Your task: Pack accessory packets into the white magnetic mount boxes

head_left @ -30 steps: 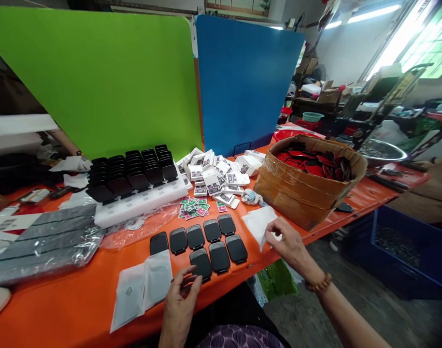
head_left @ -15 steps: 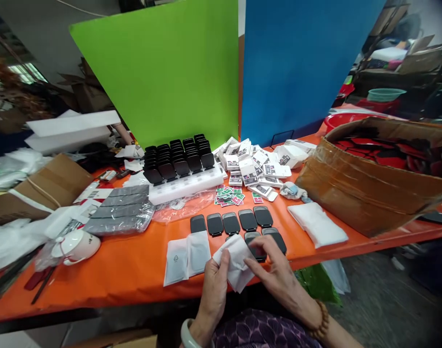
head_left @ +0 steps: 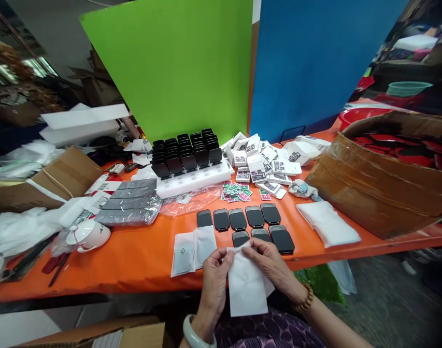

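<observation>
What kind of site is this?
Likely a small packing workshop: rows of flat black rounded-square pieces on an orange-covered table, a heap of small white printed cardboard boxes, and a large brown cardboard carton of red and black pieces.

workshop | orange-covered worktable [head_left: 134, 261] | foam tray of black parts [head_left: 195, 180] | heaped small boxes [head_left: 257, 166] | concrete floor [head_left: 387, 290]
</observation>
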A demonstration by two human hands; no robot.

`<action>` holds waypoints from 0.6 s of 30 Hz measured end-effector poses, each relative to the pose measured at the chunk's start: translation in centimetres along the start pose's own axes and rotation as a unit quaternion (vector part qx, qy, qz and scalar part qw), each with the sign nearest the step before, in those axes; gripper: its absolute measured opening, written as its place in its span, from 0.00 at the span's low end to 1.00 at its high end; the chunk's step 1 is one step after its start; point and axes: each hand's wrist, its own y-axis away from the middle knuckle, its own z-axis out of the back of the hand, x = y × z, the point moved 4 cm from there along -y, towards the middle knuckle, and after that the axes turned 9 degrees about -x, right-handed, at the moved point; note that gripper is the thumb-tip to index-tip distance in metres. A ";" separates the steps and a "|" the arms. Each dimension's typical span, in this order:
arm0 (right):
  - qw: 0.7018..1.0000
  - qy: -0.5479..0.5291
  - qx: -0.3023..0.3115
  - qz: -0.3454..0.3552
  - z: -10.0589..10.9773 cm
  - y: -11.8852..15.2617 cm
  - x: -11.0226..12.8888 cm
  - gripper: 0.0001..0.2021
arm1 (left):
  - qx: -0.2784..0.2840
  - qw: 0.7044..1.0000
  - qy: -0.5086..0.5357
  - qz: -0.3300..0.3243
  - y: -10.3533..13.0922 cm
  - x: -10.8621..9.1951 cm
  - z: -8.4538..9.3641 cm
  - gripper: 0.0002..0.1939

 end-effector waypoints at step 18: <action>0.996 0.063 -0.040 0.046 0.2 0.7 -0.9 0.17 | 0.023 0.990 -0.109 -0.085 -0.3 0.4 0.6 0.12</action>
